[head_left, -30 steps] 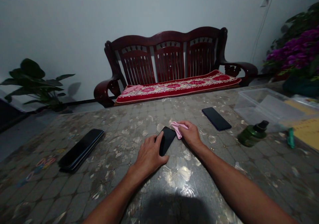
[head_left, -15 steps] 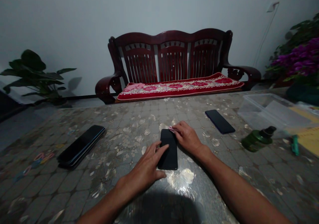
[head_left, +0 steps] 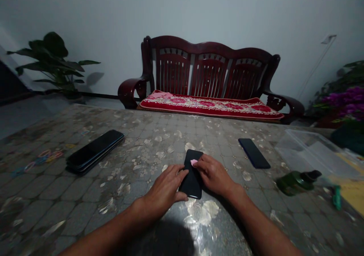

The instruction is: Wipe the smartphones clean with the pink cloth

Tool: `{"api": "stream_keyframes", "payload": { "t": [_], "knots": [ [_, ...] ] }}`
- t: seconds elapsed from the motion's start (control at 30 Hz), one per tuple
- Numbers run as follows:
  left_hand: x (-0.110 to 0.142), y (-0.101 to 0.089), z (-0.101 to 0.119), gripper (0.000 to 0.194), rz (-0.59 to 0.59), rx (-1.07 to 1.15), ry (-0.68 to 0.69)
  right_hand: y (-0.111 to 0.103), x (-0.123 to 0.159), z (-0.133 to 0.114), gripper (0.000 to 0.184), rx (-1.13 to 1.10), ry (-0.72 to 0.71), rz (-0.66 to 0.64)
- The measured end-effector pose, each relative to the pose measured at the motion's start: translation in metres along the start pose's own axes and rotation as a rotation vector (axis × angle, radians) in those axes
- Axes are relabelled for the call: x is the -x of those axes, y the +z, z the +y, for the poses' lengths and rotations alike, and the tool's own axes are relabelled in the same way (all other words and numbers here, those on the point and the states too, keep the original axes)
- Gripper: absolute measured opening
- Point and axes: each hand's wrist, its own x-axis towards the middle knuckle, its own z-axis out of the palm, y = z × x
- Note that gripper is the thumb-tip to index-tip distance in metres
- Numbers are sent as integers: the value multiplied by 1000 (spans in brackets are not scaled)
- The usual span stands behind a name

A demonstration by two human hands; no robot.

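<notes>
A black smartphone [head_left: 191,182] lies flat on the patterned tabletop in front of me, screen side dark. My left hand [head_left: 168,184] rests at its left edge, fingers spread, with fingertips reaching onto the phone. Pinched in my right hand [head_left: 212,173] is a small pink cloth [head_left: 193,162], pressed against the upper part of the phone's surface. Most of the cloth is hidden under the fingers. To the right lies a second dark phone [head_left: 254,153], and a stack of phones [head_left: 95,151] sits to the left; neither hand touches these.
A green spray bottle [head_left: 295,182] lies on its side at the right, near a clear plastic box [head_left: 309,146] and a green object [head_left: 337,198]. Colourful rubber bands [head_left: 45,157] are scattered at far left. Behind the table stands a wooden bench [head_left: 209,74].
My right hand has moved the pink cloth from the phone's top right corner down and inward over its surface. The left hand stays by the left edge. The view has tilted slightly.
</notes>
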Motion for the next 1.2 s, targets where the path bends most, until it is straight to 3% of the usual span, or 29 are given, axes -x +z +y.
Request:
{"api": "stream_keyframes", "payload": {
  "t": [0.27, 0.57, 0.8, 1.1, 1.2],
  "knots": [
    [4, 6, -8, 58, 29, 68, 73, 3, -14, 24, 26, 71, 179, 133],
    [7, 3, -6, 55, 54, 89, 101, -2, -7, 1, 33, 16, -14, -41],
    [5, 2, -6, 56, 49, 70, 81, 4, -21, 22, 33, 120, 133, 84],
    [2, 7, -16, 51, 142, -50, 200, 2, -23, 8, 34, 86, -22, -71],
    [0, 9, -19, 51, 144, -74, 242, 0, -29, 12, 33, 62, 26, -73]
  ]
}}
